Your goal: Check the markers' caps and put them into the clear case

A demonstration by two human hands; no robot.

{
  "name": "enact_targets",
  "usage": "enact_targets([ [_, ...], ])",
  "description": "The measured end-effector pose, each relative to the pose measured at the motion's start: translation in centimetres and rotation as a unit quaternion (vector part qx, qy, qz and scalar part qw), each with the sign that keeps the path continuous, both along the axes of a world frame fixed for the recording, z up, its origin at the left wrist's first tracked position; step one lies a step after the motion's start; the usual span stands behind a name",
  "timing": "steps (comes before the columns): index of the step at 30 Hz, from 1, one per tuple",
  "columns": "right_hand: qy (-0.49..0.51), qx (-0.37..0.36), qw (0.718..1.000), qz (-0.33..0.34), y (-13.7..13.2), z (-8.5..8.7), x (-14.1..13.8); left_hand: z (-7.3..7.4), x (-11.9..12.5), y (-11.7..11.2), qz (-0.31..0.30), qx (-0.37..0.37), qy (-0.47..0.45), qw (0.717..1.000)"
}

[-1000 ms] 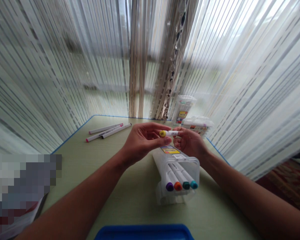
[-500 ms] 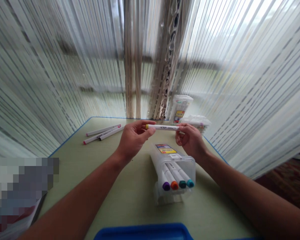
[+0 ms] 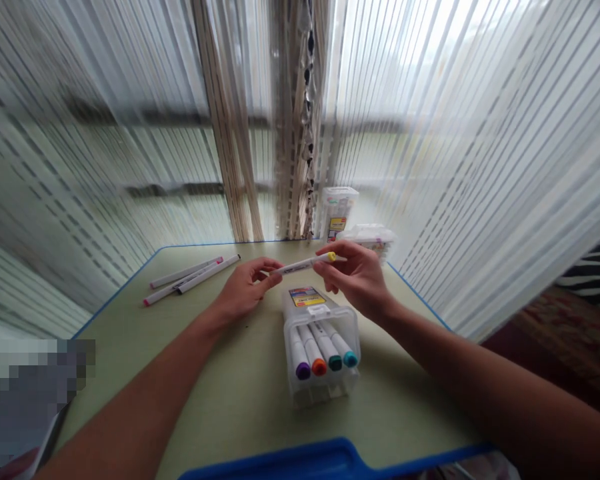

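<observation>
A white marker [image 3: 300, 266] with a yellow end is held in the air above the far part of the table. The fingers of my left hand [image 3: 247, 287] pinch its left end, and my right hand [image 3: 356, 277] grips it near the yellow end on the right. Just below and nearer to me lies a clear plastic marker case [image 3: 289, 333] with its open end toward me. Inside it are several white markers [image 3: 325, 340] with purple, orange, dark green and turquoise ends.
Several loose markers [image 3: 190, 277] lie at the left back of the green table [image 3: 220, 393]. Two clear cases stand at the back: an upright one [image 3: 339, 210] and a lower one [image 3: 373, 233]. A blue tray edge [image 3: 280, 463] is at the front, with string curtains [image 3: 165, 160] behind.
The marker has been turned, its yellow end passing from my left hand's side to my right hand's. The camera view has swung right, so the case appears farther left.
</observation>
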State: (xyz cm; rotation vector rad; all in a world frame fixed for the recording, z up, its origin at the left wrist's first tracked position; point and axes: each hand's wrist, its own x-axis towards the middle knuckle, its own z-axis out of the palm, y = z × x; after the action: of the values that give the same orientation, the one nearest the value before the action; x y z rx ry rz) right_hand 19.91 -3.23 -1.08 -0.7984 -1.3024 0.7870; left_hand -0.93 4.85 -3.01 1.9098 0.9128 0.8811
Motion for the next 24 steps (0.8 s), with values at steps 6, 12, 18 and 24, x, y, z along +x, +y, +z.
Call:
enact_targets([
  [6,-0.005,0.008,1.000,0.006,-0.11,0.11,-0.16,0.18,0.13,-0.13,0.004,-0.003,0.004,1.000],
  [12,-0.020,0.010,1.000,-0.007,-0.11,-0.01,-0.10,0.16,0.17,-0.40,0.004,-0.012,-0.004,1.000],
  [18,-0.016,0.005,0.999,-0.027,-0.01,-0.06,0.14,0.24,0.23,-0.43,0.009,-0.018,-0.013,1.000],
  [24,0.016,-0.025,0.998,-0.055,0.43,-0.02,0.56,0.51,0.32,-0.77,0.016,-0.028,-0.042,0.999],
])
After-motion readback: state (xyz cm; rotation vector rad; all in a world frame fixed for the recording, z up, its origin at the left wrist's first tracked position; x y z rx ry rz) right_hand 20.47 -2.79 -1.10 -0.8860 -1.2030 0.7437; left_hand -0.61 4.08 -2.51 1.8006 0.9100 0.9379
